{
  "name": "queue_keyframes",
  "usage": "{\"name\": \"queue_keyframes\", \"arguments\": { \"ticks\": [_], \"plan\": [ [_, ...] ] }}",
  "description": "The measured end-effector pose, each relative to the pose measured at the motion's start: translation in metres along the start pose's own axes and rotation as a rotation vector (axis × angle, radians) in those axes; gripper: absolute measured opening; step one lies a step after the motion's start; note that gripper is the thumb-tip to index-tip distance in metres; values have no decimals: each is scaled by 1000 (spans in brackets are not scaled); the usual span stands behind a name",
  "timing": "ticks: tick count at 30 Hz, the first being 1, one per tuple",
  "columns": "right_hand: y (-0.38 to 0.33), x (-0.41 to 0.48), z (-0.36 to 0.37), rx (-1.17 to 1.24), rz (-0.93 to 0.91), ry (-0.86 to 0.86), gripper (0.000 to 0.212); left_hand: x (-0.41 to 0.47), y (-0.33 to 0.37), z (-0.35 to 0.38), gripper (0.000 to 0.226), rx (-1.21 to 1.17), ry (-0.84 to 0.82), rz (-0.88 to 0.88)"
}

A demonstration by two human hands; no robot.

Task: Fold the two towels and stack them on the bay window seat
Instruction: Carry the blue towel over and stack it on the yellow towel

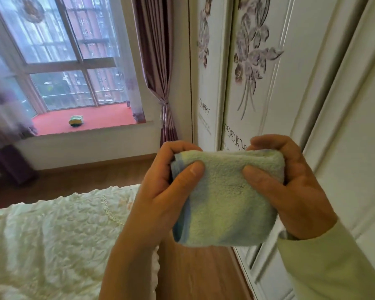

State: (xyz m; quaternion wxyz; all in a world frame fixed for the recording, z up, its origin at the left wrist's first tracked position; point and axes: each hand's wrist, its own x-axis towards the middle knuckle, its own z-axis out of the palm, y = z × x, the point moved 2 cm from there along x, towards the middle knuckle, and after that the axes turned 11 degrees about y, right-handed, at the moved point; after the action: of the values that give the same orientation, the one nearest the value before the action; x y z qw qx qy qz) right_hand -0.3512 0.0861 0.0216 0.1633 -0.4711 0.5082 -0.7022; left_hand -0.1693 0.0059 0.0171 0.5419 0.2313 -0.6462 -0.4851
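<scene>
A pale blue-green towel (225, 200), folded into a small thick square, hangs in the air in front of me. My left hand (167, 187) grips its left edge with the thumb on the front face. Its right edge is pinched the same way by my right hand (290, 187). Far off on the red bay window seat (108, 118) lies a second folded towel (76, 121), yellow and green, a small bundle near the seat's middle.
A bed with a cream quilted cover (52, 234) fills the lower left. White wardrobe doors with purple flower reliefs (258, 72) run along the right. A strip of wooden floor (193, 273) lies between them. Purple curtains (158, 61) hang beside the window.
</scene>
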Motion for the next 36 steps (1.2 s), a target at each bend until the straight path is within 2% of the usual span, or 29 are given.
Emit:
{"name": "queue_keyframes", "arguments": {
  "ticks": [3,12,22,30,36],
  "plan": [
    [29,44,24,-5,10,-12,34,42,-27,-13,15,14,29,-31],
    [145,209,113,45,27,-109,34,203,-123,-54,9,102,136,-12],
    [247,419,223,166,56,-281,37,405,-208,-106,12,197,302,-29],
    [333,535,330,201,61,-383,39,529,-284,-175,13,229,418,-35],
    [396,634,438,197,18,-420,44,643,-352,-254,14,216,430,-27]
  ]
}}
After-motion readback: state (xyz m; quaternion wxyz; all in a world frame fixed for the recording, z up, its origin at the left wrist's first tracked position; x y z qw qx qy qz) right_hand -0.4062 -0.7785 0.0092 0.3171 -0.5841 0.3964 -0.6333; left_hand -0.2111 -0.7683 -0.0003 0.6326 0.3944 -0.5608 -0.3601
